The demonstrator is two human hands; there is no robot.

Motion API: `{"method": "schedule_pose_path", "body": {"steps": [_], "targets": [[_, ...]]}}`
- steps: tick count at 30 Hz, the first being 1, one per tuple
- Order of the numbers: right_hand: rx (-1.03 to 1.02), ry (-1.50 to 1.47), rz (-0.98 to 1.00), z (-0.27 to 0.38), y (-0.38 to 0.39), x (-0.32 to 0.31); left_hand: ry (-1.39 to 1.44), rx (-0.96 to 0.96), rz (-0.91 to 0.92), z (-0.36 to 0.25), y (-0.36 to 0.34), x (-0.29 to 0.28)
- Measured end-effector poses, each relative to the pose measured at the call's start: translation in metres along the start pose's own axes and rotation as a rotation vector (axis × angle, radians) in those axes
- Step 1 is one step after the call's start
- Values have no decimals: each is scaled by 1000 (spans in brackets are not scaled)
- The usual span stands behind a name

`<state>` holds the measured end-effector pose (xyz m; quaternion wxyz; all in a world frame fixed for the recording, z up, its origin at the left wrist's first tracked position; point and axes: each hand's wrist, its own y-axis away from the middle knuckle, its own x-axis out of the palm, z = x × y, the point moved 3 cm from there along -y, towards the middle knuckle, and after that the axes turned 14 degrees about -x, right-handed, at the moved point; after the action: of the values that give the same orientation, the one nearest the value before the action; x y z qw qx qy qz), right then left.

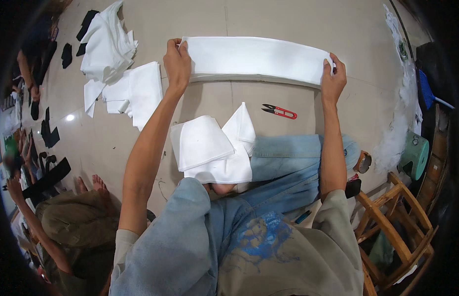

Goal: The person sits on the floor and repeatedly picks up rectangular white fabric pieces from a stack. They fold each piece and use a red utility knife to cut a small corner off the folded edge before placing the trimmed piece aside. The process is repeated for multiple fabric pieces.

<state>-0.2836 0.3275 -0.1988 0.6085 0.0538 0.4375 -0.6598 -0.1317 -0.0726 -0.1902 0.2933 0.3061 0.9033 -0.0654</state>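
A long folded strip of white fabric (254, 56) stretches across in front of me, held by its two ends above the tiled floor. My left hand (177, 64) pinches the left end, and my right hand (334, 75) pinches the right end. Below the strip lies a pair of red-handled thread snips (279, 111), touched by neither hand. Folded white fabric pieces (202, 143) rest in a small stack by my crossed legs, partly over my foot.
More white fabric (108, 44) is heaped at the far left, with black cloth pieces (66, 55) beside it. Another person (66, 222) sits at the left. A wooden stool (394, 212), a green plastic stool (414, 155) and a blue dustpan-like object (427, 89) stand at the right.
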Motion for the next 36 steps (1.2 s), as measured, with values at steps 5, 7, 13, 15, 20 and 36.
{"method": "schedule_pose_path", "body": {"steps": [5, 7, 13, 15, 20, 36], "targets": [[50, 14, 43, -2, -7, 1, -108, 29, -30, 10, 5, 1], [15, 10, 8, -6, -9, 1, -128, 37, -43, 8, 6, 5], [-20, 45, 3, -3, -11, 2, -70, -28, -96, 15, 8, 4], [-36, 82, 31, -6, -9, 5, -64, -13, -102, 15, 8, 6], [-31, 200, 104, -5, -6, 4, -190, -45, -70, 15, 9, 3], [248, -806, 775, 199, 194, 43, -482, 204, 276, 40, 180, -71]]}}
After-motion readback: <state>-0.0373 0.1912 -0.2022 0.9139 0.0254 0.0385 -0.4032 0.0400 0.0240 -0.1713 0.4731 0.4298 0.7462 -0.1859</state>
